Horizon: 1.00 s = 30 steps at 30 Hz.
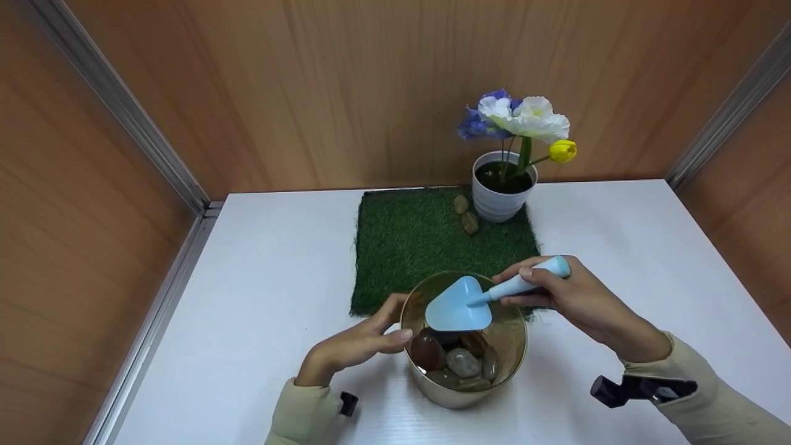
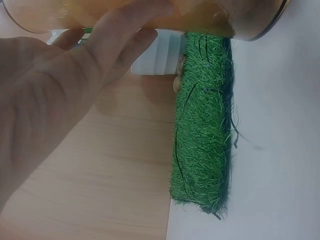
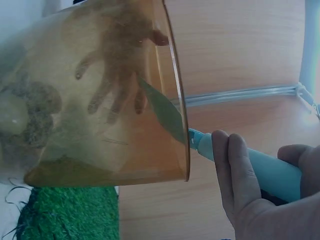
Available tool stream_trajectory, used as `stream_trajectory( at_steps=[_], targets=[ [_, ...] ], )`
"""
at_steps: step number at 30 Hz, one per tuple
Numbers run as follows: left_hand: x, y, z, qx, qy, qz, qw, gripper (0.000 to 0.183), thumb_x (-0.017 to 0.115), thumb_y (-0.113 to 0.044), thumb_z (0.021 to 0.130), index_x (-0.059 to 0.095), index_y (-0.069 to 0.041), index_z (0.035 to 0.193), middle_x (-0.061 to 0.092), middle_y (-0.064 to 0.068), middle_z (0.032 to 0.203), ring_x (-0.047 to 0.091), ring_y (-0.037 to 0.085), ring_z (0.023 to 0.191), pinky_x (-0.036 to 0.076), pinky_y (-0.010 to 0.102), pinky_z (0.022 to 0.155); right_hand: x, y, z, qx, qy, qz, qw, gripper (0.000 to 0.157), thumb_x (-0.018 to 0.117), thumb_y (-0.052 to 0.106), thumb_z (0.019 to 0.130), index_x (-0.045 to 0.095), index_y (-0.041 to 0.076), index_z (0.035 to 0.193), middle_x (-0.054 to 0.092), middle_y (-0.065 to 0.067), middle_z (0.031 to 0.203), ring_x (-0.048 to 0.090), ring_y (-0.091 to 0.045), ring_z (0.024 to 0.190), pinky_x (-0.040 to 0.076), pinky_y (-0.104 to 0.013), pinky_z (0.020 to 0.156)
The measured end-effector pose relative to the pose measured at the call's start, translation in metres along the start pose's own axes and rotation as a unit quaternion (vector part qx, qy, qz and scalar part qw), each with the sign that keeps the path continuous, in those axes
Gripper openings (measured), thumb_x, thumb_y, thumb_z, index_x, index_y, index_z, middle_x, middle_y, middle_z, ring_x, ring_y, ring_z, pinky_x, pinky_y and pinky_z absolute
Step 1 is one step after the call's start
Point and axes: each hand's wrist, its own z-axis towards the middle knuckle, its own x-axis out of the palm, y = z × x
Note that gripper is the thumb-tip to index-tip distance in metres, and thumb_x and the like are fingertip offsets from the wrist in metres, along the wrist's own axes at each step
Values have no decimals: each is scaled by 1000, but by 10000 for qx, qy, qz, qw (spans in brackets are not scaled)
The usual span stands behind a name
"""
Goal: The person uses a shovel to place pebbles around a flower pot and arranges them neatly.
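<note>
An amber see-through jar (image 1: 518, 364) with stones (image 1: 463, 363) at its bottom stands at the front edge of the turf. My left hand (image 1: 364, 339) holds it from the left, the thumb at the rim; through the glass in the right wrist view, the spread fingers (image 3: 117, 97) show against its wall. With my right hand (image 1: 571, 296) I grip the handle of a light blue garden trowel (image 1: 460, 306). Its blade slants down into the jar's mouth, above the stones. No stone shows on the blade.
A green artificial turf mat (image 1: 401, 247) lies behind the jar on the white table (image 1: 272, 266). At its back right stands a white flowerpot (image 1: 499, 204) with blue, white and yellow flowers (image 1: 531, 117). Two brown pebbles (image 1: 469, 223) lie left of it. Wooden panels (image 1: 371, 93) enclose the table.
</note>
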Motion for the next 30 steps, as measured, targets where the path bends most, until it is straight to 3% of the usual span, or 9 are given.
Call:
stream_trajectory(
  at_steps=[7,11,14,21,30],
  targets=[
    [0,-1,1,1,-7,-22,10000,52,50,-38,95,25,-25,139,21,-2,148,19,19,137,43,38,93,9,-4,3,65,90,-631,9979,33,56,21,94,62,-4,115,61,-20,115,62,-34,98,49,-39,84],
    [0,0,0,41,87,-153,9998,55,50,-38,95,23,-21,140,21,2,148,20,21,137,42,40,94,15,-6,6,-153,336,-1104,9932,26,57,15,93,65,-1,112,62,-19,113,63,-35,95,50,-40,81],
    [-1,0,0,52,138,-215,9997,56,50,-38,96,22,-19,140,21,5,148,21,22,137,41,41,94,19,-9,6,-396,486,-1555,9859,23,58,10,92,66,1,111,62,-17,114,63,-32,96,51,-37,78],
    [0,0,0,38,110,-150,9998,54,49,-37,96,23,-18,139,22,4,148,19,21,137,41,38,94,28,-13,9,-677,361,-2772,9577,21,63,17,90,69,9,108,65,-4,109,62,-18,95,52,-28,74],
    [0,0,1,4,53,-89,9999,54,49,-38,96,23,-20,139,22,3,148,18,20,137,42,39,93,45,-17,17,-701,434,-3290,9407,20,65,14,88,69,8,107,67,-3,104,63,-11,89,52,-28,73]
  ],
)
